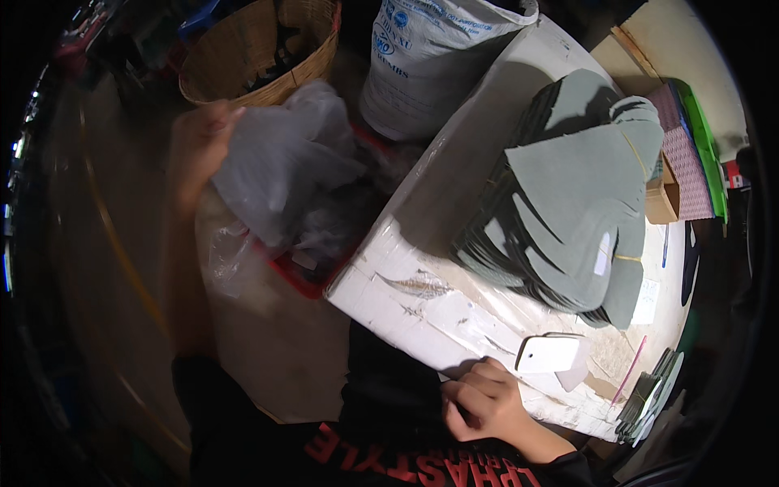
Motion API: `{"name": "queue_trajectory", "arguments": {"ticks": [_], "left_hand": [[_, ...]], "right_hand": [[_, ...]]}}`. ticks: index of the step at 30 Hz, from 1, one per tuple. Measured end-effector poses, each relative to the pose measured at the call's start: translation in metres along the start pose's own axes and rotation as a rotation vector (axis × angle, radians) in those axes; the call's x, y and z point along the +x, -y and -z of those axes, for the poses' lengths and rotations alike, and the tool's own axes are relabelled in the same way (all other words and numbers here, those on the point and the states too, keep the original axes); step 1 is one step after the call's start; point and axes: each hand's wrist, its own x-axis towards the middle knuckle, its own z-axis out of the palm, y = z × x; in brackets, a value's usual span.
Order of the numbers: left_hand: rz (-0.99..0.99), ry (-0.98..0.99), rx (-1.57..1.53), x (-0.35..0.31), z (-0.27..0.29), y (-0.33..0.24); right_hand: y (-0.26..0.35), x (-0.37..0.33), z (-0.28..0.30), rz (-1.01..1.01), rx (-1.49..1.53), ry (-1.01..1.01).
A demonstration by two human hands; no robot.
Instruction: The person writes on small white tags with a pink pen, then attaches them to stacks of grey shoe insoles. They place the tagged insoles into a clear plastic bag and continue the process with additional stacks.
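Observation:
My left hand (203, 142), somewhat blurred, is raised at the left with its fingers closed on the edge of a clear plastic bag (284, 162). The crumpled bag hangs over a red tray (304, 284), which it partly hides. My right hand (487, 399) rests at the near edge of the white table (381, 316), its fingers curled in. What those fingers hold, if anything, is hidden. Just beyond it lies a small white tag-shaped piece (548, 355). Farther up the table is a large stack of grey-green cut sheets (576, 178), tied in bundles with thin bands.
A woven basket (268, 57) stands at the far left beside a white printed sack (422, 65). On the table's right are a small cardboard box (663, 191), a green tray (702, 146), a pink stick (629, 369) and another bundle of grey-green pieces (653, 394).

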Motion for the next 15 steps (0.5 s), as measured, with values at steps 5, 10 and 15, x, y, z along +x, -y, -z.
{"name": "queue_trajectory", "arguments": {"ticks": [5, 10, 15], "left_hand": [[-0.166, -0.132, -0.104, -0.032, 0.153, -0.100], [-0.579, 0.145, -0.318, -0.102, 0.212, -0.234], [-0.911, 0.454, -0.427, -0.125, 0.211, -0.324]], "right_hand": [[0.006, 0.002, -0.005, 0.024, -0.031, -0.089], [0.017, -0.002, -0.020, 0.001, 0.018, -0.156], [0.036, 0.010, -0.057, 0.144, 0.429, -0.014]]}}
